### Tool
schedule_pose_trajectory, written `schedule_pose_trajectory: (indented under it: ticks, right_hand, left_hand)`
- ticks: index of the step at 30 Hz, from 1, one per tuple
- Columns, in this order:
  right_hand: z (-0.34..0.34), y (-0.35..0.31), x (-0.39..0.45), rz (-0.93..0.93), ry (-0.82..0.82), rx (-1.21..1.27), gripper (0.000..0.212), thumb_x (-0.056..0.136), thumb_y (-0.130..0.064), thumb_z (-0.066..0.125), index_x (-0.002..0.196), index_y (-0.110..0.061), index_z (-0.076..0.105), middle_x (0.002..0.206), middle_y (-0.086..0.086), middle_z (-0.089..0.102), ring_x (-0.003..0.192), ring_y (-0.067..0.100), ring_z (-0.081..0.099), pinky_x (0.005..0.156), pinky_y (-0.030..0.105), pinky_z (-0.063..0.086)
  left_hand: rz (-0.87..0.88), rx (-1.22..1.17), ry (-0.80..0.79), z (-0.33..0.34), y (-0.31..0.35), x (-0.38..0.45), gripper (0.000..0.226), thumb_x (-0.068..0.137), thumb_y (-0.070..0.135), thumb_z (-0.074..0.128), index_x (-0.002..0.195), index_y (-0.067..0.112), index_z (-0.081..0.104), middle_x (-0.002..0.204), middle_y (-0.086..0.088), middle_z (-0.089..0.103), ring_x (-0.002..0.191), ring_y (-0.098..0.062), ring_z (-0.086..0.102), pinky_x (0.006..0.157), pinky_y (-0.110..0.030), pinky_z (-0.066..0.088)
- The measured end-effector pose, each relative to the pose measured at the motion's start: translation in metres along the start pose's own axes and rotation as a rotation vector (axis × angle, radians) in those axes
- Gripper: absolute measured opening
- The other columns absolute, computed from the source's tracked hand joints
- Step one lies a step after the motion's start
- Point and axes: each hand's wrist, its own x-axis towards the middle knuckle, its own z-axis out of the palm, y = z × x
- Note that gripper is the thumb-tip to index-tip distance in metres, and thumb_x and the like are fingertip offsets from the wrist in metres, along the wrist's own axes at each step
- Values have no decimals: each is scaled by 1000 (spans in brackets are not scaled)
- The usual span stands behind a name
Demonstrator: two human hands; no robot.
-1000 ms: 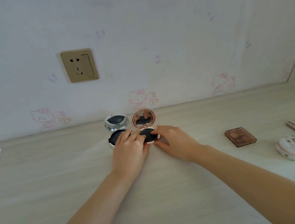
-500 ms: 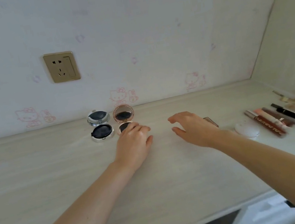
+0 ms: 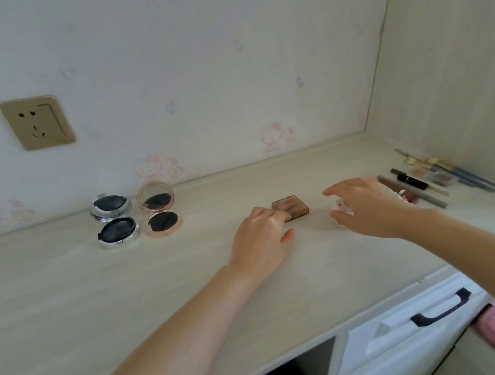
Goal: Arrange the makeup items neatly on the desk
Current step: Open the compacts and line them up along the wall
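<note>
While the two open compacts [image 3: 137,218] sit paired by the wall, the left hand [image 3: 261,237] touches the brown palette [image 3: 291,208] with loosely curled fingers, likely to slide it; the right hand [image 3: 365,207] hovers spread over a white case [image 3: 344,207] on the tabletop [image 3: 93,297].

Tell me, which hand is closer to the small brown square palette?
The left hand: its fingertips reach the brown eyeshadow palette's near left corner. The right hand hovers open off to the palette's right, over a small white compact.
</note>
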Motion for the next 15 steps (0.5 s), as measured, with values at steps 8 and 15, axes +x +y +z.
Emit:
schedule_pose_trajectory:
  ticks: [8, 15]
  right_hand:
    - [11, 34, 8, 21, -146, -57, 68, 74, -42, 43, 139, -21, 41, 132, 0, 52, 126, 19, 38, 107, 28, 22]
    - [8, 38, 11, 38, -171, -20, 59, 87, -37, 54, 141, -17, 40, 130, 4, 50, 126, 19, 34, 96, 22, 20]
  left_hand:
    - [97, -50, -38, 37, 30, 28, 50, 87, 34, 63, 130, 10, 54, 127, -4, 59, 130, -18, 37, 107, -26, 29]
    - [12, -61, -155, 55, 35, 46, 62, 82, 47, 65, 133, 14, 51, 133, -5, 56, 138, -20, 29, 111, -34, 28]
